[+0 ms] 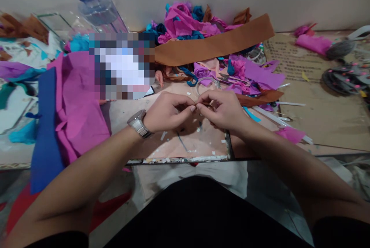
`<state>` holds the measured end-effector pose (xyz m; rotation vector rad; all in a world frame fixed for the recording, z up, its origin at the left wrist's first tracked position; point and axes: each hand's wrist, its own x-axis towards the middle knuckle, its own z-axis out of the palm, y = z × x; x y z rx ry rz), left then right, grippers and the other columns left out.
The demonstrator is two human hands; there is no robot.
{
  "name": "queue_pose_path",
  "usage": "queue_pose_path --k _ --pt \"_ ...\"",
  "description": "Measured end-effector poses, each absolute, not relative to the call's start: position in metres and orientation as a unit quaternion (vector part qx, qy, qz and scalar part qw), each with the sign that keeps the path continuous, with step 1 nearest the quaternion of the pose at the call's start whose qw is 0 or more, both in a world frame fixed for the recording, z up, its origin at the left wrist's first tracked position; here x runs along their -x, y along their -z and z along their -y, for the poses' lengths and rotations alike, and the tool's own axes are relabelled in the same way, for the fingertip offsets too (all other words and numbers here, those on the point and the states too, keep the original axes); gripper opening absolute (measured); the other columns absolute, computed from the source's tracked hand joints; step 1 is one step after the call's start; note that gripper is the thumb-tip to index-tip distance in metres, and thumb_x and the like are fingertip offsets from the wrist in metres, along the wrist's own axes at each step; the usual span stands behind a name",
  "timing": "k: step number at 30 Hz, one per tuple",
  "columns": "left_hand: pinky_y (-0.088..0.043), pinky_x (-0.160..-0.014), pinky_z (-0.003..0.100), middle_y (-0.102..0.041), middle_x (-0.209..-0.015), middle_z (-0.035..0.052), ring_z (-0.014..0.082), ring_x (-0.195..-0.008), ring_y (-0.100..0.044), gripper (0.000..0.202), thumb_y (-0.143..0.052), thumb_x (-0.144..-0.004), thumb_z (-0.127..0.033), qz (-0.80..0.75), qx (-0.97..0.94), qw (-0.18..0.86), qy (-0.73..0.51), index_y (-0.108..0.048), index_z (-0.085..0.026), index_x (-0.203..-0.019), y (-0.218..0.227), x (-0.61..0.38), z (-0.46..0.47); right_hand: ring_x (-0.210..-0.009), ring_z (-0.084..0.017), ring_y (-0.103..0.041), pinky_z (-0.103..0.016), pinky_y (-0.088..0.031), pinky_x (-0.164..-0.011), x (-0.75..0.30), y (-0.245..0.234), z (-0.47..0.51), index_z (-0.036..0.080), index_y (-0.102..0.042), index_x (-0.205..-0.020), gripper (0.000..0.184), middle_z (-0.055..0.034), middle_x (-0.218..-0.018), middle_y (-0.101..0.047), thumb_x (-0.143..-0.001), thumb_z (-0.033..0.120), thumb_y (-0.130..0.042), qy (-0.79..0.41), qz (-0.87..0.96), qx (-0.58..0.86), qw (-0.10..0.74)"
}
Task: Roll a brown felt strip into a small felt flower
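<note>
My left hand [170, 112], with a metal-banded watch [140, 123] on the wrist, is closed in a pinch over the middle of the worktable. Thumb and fingers of my right hand [221, 108] pinch at the same spot, fingertips nearly touching the left ones. Between them is a small brown piece of crepe paper [207, 105], mostly hidden by the fingers. Just behind the hands lies a roll of clear tape [208, 82]. Scissors [235, 80] rest among paper scraps beyond my right hand.
A long brown paper strip [214, 43] lies across heaped pink and teal scraps [182, 20]. Pink sheets [82, 105] and a blue strip [46, 124] hang over the front edge at left. A plastic bottle [98, 9] stands behind a blurred-out screen [124, 66]. Cardboard [318, 113] lies right.
</note>
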<state>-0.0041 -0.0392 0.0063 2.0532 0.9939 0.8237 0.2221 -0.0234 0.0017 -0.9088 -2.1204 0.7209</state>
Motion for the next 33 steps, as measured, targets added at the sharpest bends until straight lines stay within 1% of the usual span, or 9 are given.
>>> queue_pose_path --k 3,6,9,15,20,24,29,31,33 --pt "-0.050 -0.065 0.022 -0.079 -0.080 0.0040 0.0131 -0.069 -0.068 0.027 -0.064 -0.099 -0.035 -0.403 -0.769 0.380 -0.320 -0.079 -0.015 -0.089 -0.007 0.003 0.039 -0.070 -0.015 -0.066 -0.028 -0.049 -0.072 -0.222 0.001 0.022 0.020 -0.075 -0.089 0.006 0.0002 -0.076 -0.074 -0.089 0.020 -0.069 -0.240 0.827 0.352 0.366" --pt "-0.049 -0.063 0.021 -0.078 -0.079 0.0044 0.0124 -0.067 -0.067 0.028 -0.064 -0.099 -0.036 -0.415 -0.749 0.405 -0.320 -0.078 -0.014 -0.087 -0.008 0.002 0.039 -0.077 -0.018 -0.069 -0.033 -0.050 -0.082 -0.223 0.003 0.021 0.021 -0.077 -0.093 0.008 -0.0012 -0.082 -0.078 -0.093 0.024 -0.069 -0.170 0.844 0.345 0.374" --pt "-0.050 -0.064 0.022 -0.079 -0.080 0.0050 0.0131 -0.068 -0.068 0.029 -0.065 -0.098 -0.037 -0.414 -0.744 0.417 -0.317 -0.078 -0.014 -0.087 -0.007 0.001 0.039 -0.084 -0.020 -0.072 -0.036 -0.050 -0.090 -0.223 0.004 0.020 0.022 -0.077 -0.096 0.009 -0.0021 -0.087 -0.080 -0.096 0.025 -0.068 -0.136 0.853 0.341 0.372" --pt "-0.052 -0.064 0.022 -0.079 -0.081 0.0052 0.0128 -0.068 -0.068 0.025 -0.066 -0.097 -0.034 -0.404 -0.722 0.456 -0.327 -0.079 -0.014 -0.088 -0.007 0.001 0.038 -0.079 -0.018 -0.073 -0.039 -0.047 -0.095 -0.225 0.007 0.018 0.023 -0.078 -0.103 0.013 -0.0006 -0.085 -0.081 -0.098 0.026 -0.066 -0.128 0.870 0.304 0.366" --pt "-0.055 -0.064 0.023 -0.077 -0.077 0.0065 0.0131 -0.066 -0.068 0.023 -0.068 -0.096 -0.032 -0.397 -0.683 0.515 -0.333 -0.077 -0.013 -0.086 -0.011 0.000 0.037 -0.089 -0.019 -0.075 -0.042 -0.046 -0.098 -0.231 0.006 0.015 0.027 -0.076 -0.107 0.013 -0.0004 -0.098 -0.083 -0.099 0.023 -0.066 -0.075 0.894 0.251 0.363" --pt "-0.057 -0.067 0.024 -0.076 -0.077 0.0065 0.0134 -0.068 -0.069 0.025 -0.066 -0.097 -0.032 -0.381 -0.646 0.576 -0.326 -0.075 -0.013 -0.083 -0.013 0.000 0.037 -0.091 -0.019 -0.075 -0.044 -0.046 -0.099 -0.233 0.002 0.014 0.028 -0.073 -0.112 0.015 -0.0003 -0.104 -0.083 -0.100 0.022 -0.065 -0.026 0.906 0.205 0.369" --pt "-0.058 -0.067 0.025 -0.078 -0.079 0.0089 0.0153 -0.070 -0.071 0.037 -0.067 -0.099 -0.047 -0.383 -0.646 0.578 -0.319 -0.077 -0.013 -0.085 -0.014 0.002 0.038 -0.090 -0.019 -0.075 -0.047 -0.045 -0.100 -0.235 0.000 0.014 0.030 -0.072 -0.115 0.018 0.0004 -0.106 -0.083 -0.102 0.023 -0.062 0.011 0.923 0.194 0.331" --pt "-0.058 -0.066 0.024 -0.077 -0.078 0.0092 0.0149 -0.069 -0.071 0.043 -0.066 -0.099 -0.052 -0.383 -0.653 0.569 -0.320 -0.077 -0.013 -0.086 -0.014 0.001 0.038 -0.090 -0.019 -0.074 -0.047 -0.045 -0.101 -0.235 0.000 0.014 0.029 -0.072 -0.115 0.018 0.0003 -0.106 -0.083 -0.101 0.023 -0.063 0.011 0.921 0.196 0.338" --pt "-0.057 -0.065 0.023 -0.077 -0.077 0.0087 0.0138 -0.067 -0.070 0.043 -0.066 -0.100 -0.052 -0.376 -0.666 0.555 -0.326 -0.076 -0.012 -0.086 -0.014 0.001 0.037 -0.090 -0.018 -0.075 -0.045 -0.046 -0.100 -0.234 0.001 0.014 0.028 -0.073 -0.113 0.017 0.0003 -0.104 -0.083 -0.100 0.021 -0.064 -0.003 0.908 0.210 0.362"
